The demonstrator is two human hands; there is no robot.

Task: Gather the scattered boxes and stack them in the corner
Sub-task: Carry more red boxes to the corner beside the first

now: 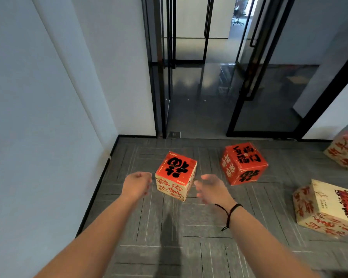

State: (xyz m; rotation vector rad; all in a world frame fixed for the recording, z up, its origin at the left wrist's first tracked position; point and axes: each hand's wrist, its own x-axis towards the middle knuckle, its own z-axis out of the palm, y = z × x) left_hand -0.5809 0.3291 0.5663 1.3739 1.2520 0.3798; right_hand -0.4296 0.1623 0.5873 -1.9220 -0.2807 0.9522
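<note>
Boxes lie scattered over the grey carpet (169, 227) — four show. The nearest box (176, 175) sits on the floor between the two outstretched hands, turned corner-on, its red top printed with a large black character and its cream sides covered in red writing. The left hand (137, 184) hangs just beside the box's left face, fingers loosely curled, holding nothing; whether the fingertips touch the cardboard cannot be told, since they are blurred. The right hand (210, 189) is just beside the box's right edge, fingers relaxed and spread a little toward it, also holding nothing. A black cord (228, 214) loops round the right wrist.

To the right of that box, apart from it, stands a red box (243, 163) with black writing on top and red-on-red script on its sides, tilted corner-on as well. Further right and nearer the person lies a cream box (327, 207), red writing on its sides and a dark print along its top edge. A fourth box (345, 151) sits at the right border, partly cut off, close to the white wall there.

The corner (117, 140) of the room lies behind and left of the nearest box — white walls meeting above a black skirting. Beyond the carpet stands a black-framed glass door (255, 93), dark glossy floor behind it, and an office chair (239, 11) far off.
</note>
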